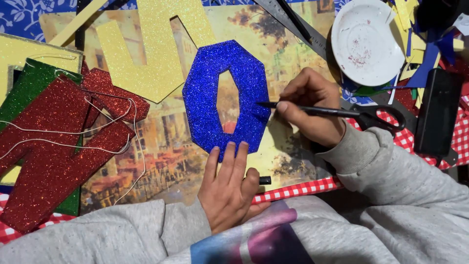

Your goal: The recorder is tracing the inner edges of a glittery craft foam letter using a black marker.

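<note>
Head view, looking down at the tabletop [293, 188]. A blue glitter letter [225, 98], an angular ring with a tall slot cut through its middle, lies flat at the centre on a printed picture sheet [161, 156]. The left hand [228, 188], at 6 o'clock from the letter, lies palm down with fingers nearly flat and holds nothing; its fingertips [229, 145] press on the letter's lower edge. The right hand [310, 110], at 3 o'clock from the letter, is closed around black scissors [342, 113]; the blade tip meets the letter's right edge, and whether the blades are parted cannot be made out. The handle loops project past the wrist.

At 9 o'clock lie red glitter pieces [53, 146] over a green piece [29, 83], with white string [73, 132] looped across them; the left edge of the view cuts them off. Yellow glitter pieces [146, 54] lie at 11 o'clock, cut off at the top. A white plate [366, 41] sits at 1 o'clock beside a metal ruler [298, 24]. A small black object [264, 180] by the left thumb is too hidden to identify. Grey sleeves [391, 171] fill the lower view.
</note>
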